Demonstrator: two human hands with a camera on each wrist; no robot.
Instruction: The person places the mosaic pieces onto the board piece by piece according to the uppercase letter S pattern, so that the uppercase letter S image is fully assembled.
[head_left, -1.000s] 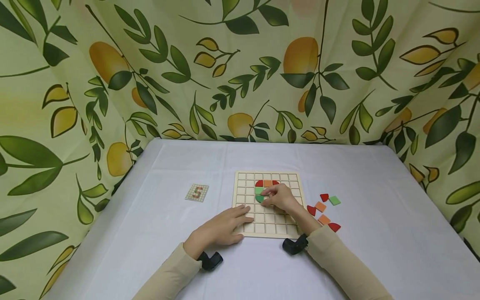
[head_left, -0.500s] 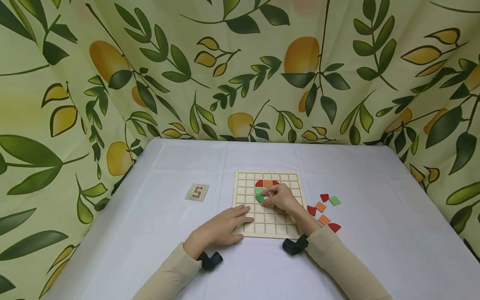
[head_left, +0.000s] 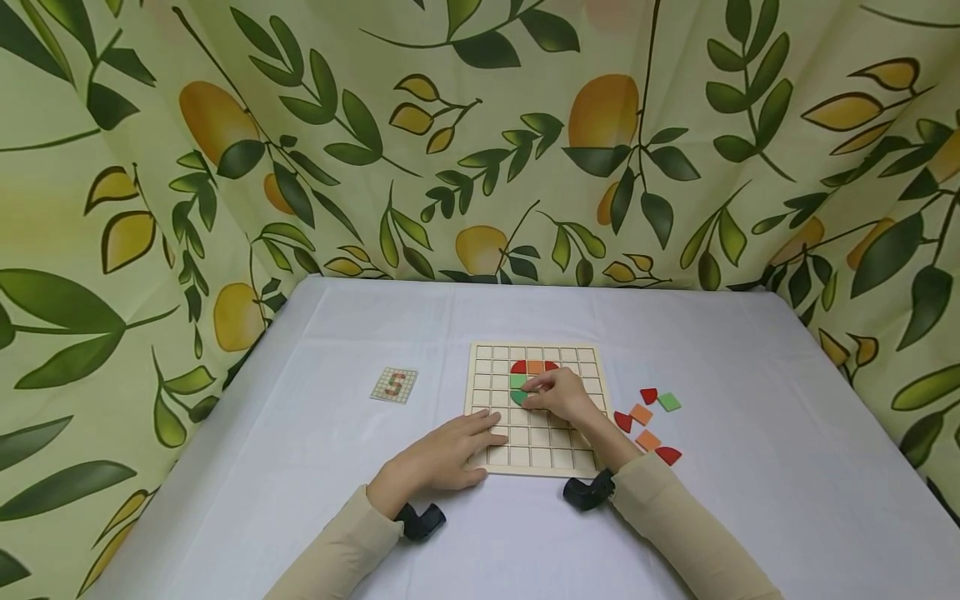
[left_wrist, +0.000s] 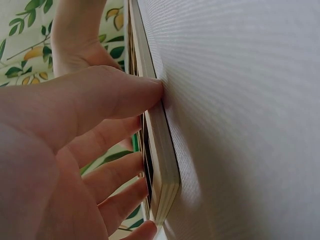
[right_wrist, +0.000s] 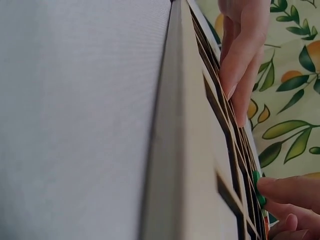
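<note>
A square wooden grid board (head_left: 540, 458) lies on the white cloth. On it sit red corner tiles (head_left: 518, 367) with an orange tile (head_left: 535, 367) between them, and below them a light green tile (head_left: 517, 381). My right hand (head_left: 564, 397) reaches over the board and pinches a dark green round-edged tile (head_left: 518, 398); in the right wrist view this green tile (right_wrist: 258, 186) is at the fingertip, beside the grid. My left hand (head_left: 448, 450) rests on the board's left lower edge with straight fingers. In the left wrist view, its thumb (left_wrist: 135, 92) touches the board's side.
A small pattern card (head_left: 393, 385) with an S on a grid lies left of the board. To the right lie loose tiles: red (head_left: 648, 395), green (head_left: 669, 402), orange (head_left: 641, 414) and several more. A leaf-and-fruit printed curtain (head_left: 480, 167) stands behind the table.
Hardly anything differs. Both hands keep their places on the board, with only a very slight shift of the right wrist; the tiles and card stay where they were.
</note>
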